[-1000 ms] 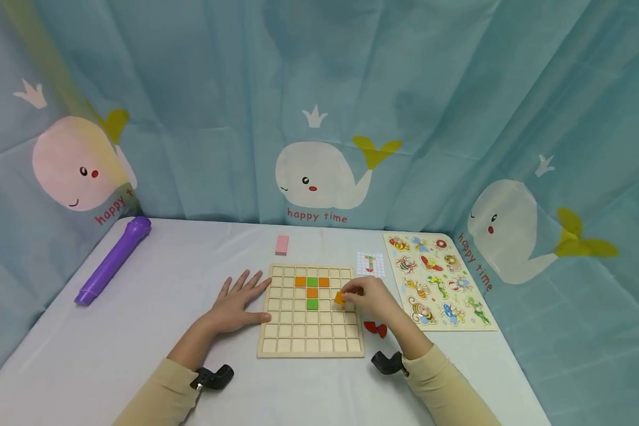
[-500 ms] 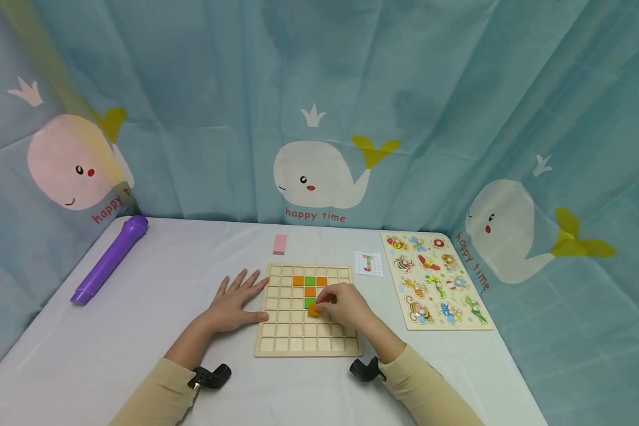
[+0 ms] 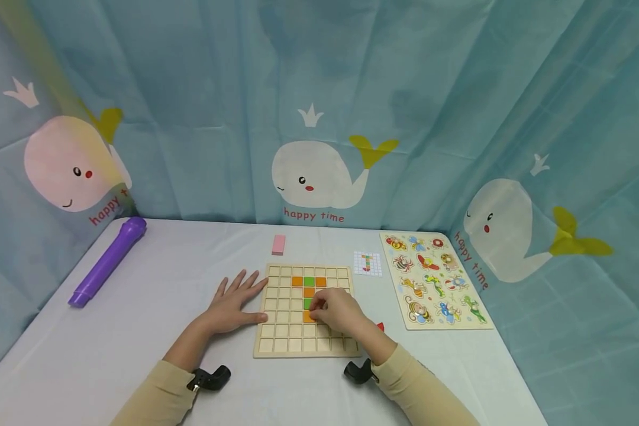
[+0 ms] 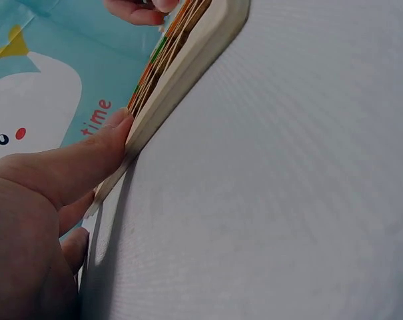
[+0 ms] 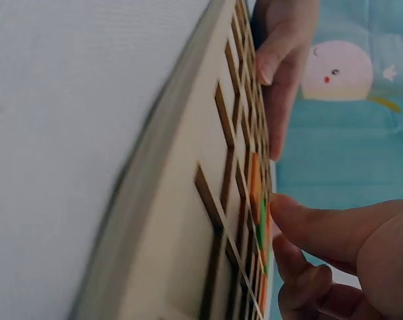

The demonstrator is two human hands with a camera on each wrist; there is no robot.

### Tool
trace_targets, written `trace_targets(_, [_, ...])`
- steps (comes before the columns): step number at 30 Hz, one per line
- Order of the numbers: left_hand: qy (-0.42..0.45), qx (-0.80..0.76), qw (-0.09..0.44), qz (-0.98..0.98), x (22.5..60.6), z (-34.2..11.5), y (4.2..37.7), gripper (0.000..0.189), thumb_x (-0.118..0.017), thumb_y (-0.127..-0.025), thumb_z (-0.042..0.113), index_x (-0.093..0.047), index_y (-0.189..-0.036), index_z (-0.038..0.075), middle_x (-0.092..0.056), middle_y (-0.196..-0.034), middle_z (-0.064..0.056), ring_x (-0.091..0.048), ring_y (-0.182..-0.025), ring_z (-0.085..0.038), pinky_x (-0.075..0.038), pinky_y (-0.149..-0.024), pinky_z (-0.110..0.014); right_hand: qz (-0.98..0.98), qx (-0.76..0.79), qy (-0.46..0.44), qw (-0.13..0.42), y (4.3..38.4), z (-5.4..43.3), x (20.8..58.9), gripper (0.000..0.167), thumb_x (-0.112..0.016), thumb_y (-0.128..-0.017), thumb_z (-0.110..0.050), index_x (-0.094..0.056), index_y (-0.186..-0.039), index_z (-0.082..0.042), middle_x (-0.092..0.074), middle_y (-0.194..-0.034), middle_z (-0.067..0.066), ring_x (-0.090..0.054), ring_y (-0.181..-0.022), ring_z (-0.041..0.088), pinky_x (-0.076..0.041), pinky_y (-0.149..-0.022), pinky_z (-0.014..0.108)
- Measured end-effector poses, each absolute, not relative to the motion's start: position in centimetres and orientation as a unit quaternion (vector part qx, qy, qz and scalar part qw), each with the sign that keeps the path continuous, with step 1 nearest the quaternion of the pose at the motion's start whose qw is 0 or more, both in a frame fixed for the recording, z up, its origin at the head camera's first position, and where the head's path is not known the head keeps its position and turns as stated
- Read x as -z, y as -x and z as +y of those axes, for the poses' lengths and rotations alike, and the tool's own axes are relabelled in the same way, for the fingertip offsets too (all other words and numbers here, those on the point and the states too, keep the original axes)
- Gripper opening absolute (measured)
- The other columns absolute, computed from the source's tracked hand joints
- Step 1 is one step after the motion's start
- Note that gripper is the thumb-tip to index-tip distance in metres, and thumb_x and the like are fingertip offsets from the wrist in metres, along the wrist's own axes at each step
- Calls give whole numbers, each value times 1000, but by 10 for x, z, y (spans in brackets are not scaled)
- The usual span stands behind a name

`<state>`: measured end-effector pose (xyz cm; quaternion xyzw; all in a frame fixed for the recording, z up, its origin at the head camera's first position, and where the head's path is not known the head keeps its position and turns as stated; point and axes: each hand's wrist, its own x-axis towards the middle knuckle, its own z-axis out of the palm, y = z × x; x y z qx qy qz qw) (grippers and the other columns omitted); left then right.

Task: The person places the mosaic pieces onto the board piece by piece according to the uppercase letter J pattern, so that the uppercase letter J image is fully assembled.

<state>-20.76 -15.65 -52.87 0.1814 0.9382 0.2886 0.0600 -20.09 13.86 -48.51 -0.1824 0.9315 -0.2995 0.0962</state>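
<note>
A wooden grid board (image 3: 282, 345) lies on the table, with orange and green square tiles in its cells forming a T shape. At the foot of the T, my right hand (image 3: 338, 309) pinches an orange square tile (image 3: 308, 317) at its cell, fingertips at the tile's right edge. In the right wrist view, the thumb (image 5: 288, 210) is close over the tiles and the other fingers curl beneath it. My left hand (image 3: 232, 306) lies spread flat at the board's left side. Its thumb (image 4: 111, 143) touches the board's edge in the left wrist view.
A small card (image 3: 367, 264) with a coloured grid pattern lies behind the board, right of a pink block (image 3: 278, 245). An animal picture puzzle (image 3: 436, 284) is at the right. A red piece (image 3: 380, 326) shows beside my right wrist. A purple microphone-shaped toy (image 3: 109, 260) lies far left.
My right hand has carried the orange tile left from the board's right side, down to the cell below the lower green tile. The left hand has stayed at the board's edge.
</note>
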Motion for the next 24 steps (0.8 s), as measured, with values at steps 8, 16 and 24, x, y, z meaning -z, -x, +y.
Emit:
trace_targets(8, [-182, -285, 60, 939, 528, -155, 207, 92, -73, -82, 61, -38, -157, 20, -24, -167, -13, -5, -156, -42, 7, -121, -66, 928, 331, 146, 90, 199, 168, 471, 6, -77, -91, -21, -75, -96, -19, -68, -96, -8, -57, -70, 12, -50, -61, 27])
trace_targets(16, [-181, -284, 60, 940, 527, -156, 206, 93, -74, -82, 60, -38, -157, 19, -24, -167, -14, -6, -155, -43, 7, -121, -66, 929, 352, 87, 77, 194, 211, 467, 12, -78, -90, -19, -75, -101, -16, -70, -96, -5, -59, -71, 14, -51, -57, 29])
trace_targets(24, [-180, -281, 59, 941, 529, -157, 208, 93, -73, -82, 62, -37, -158, 20, -24, -167, -13, -5, -156, -42, 6, -121, -66, 930, 350, 58, 94, 186, 245, 470, 11, -80, -87, -19, -74, -96, -17, -69, -93, -4, -63, -67, 16, -50, -56, 28])
